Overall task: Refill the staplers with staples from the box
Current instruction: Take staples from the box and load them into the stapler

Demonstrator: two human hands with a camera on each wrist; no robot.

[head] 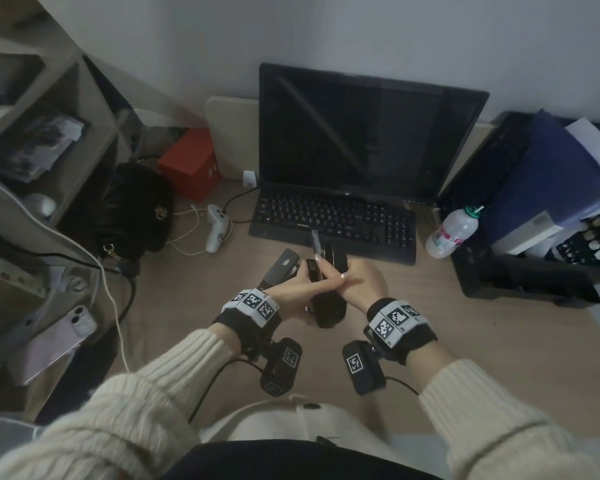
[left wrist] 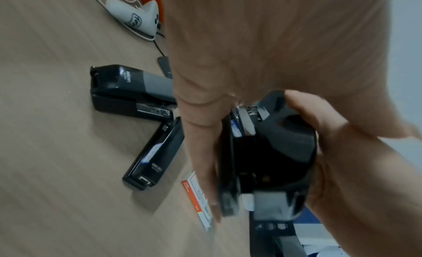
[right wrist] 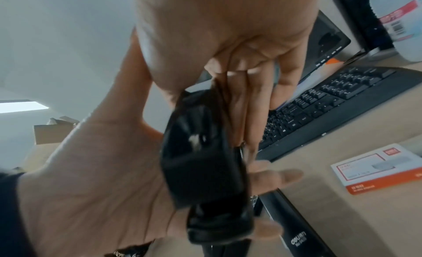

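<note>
Both hands hold one black stapler (head: 329,311) above the desk, just in front of the keyboard; it is hinged open, with a metal part (head: 314,239) sticking up. My left hand (head: 291,292) cradles its body, fingers wrapped round it (right wrist: 205,163). My right hand (head: 364,282) grips the stapler's top part (left wrist: 287,140) between thumb and straight fingers (right wrist: 248,107). Two more staplers lie on the desk to the left, a black-and-grey one (left wrist: 128,91) and a slim black one (left wrist: 155,158). The orange-and-white staple box (right wrist: 376,169) lies flat on the desk under the hands.
A black keyboard (head: 333,220) and dark monitor (head: 361,133) stand behind the hands. A plastic bottle (head: 452,233) and a black tray (head: 520,278) are at the right. A white controller (head: 217,230), cables, a black bag (head: 136,209) and a phone (head: 56,341) lie left.
</note>
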